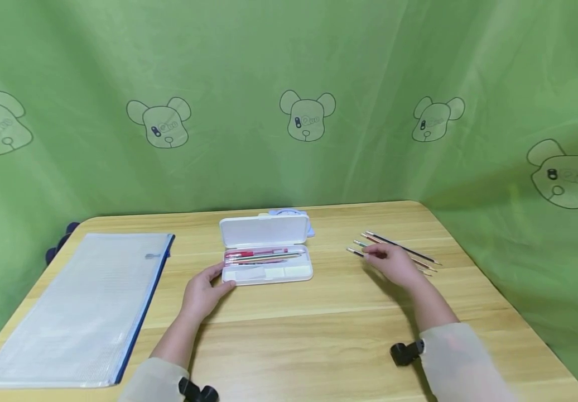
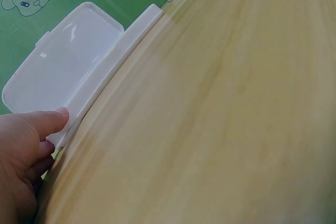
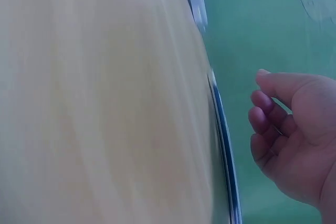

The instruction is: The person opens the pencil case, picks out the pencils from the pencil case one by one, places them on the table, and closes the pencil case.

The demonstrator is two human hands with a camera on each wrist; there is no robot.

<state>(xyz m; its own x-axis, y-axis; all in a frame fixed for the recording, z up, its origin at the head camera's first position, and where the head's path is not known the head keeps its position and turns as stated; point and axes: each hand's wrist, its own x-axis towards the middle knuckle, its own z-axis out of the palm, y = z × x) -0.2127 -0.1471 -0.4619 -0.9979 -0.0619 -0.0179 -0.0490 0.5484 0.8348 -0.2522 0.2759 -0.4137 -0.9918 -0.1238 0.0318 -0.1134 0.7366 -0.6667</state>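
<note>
A white pencil case (image 1: 266, 273) lies with its lid up on the table, pens and pencils (image 1: 264, 256) in its upper part. My left hand (image 1: 201, 293) grips its near left corner, the thumb along the front edge; the left wrist view shows this thumb on the case (image 2: 86, 100) too. Several striped pencils (image 1: 403, 247) lie slanted on the right side of the table. Just over them hovers my right hand (image 1: 394, 265), fingers loosely bent. In the right wrist view this hand (image 3: 307, 124) holds nothing, apart from a dark blue pencil (image 3: 224, 145).
At the left a clear zip folder (image 1: 80, 307) with a blue edge lies flat on the wooden table (image 1: 299, 340). A light blue item (image 1: 311, 226) sits partly hidden behind the case lid. Green cloth (image 1: 249, 173) hangs along the table's far and right sides.
</note>
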